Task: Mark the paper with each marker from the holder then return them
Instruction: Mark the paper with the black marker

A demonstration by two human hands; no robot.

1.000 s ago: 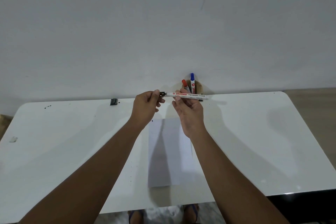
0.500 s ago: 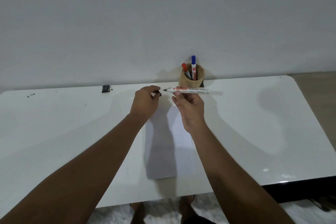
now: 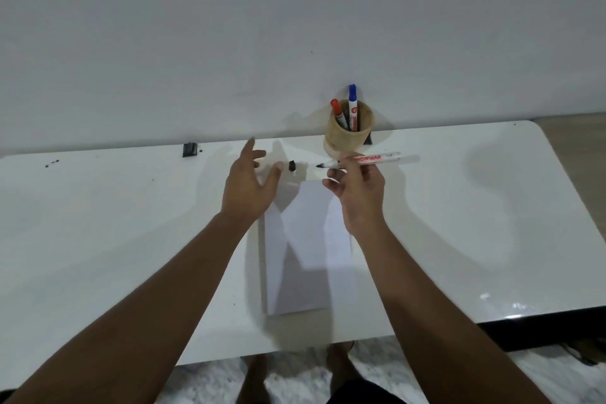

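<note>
My right hand (image 3: pixel 355 188) grips an uncapped white marker (image 3: pixel 370 159) with a black tip, held level above the far end of the white paper (image 3: pixel 308 239), tip pointing left. Its black cap (image 3: pixel 292 166) stands on the table just beyond the paper's far edge. My left hand (image 3: pixel 249 182) hovers beside the cap with fingers spread, holding nothing. A round wooden holder (image 3: pixel 347 138) stands at the wall behind my right hand, with a red-capped marker (image 3: pixel 337 111) and a blue-capped marker (image 3: pixel 353 105) upright in it.
The white table (image 3: pixel 459 223) runs along a bare white wall. A small black object (image 3: pixel 189 149) lies at the back edge on the left, with dark specks near it. The table's front edge and rounded right corner are in view.
My left hand pulled the cap off the marker, set it down on the table and opened. My right hand kept the marker level. The view tilted down.
</note>
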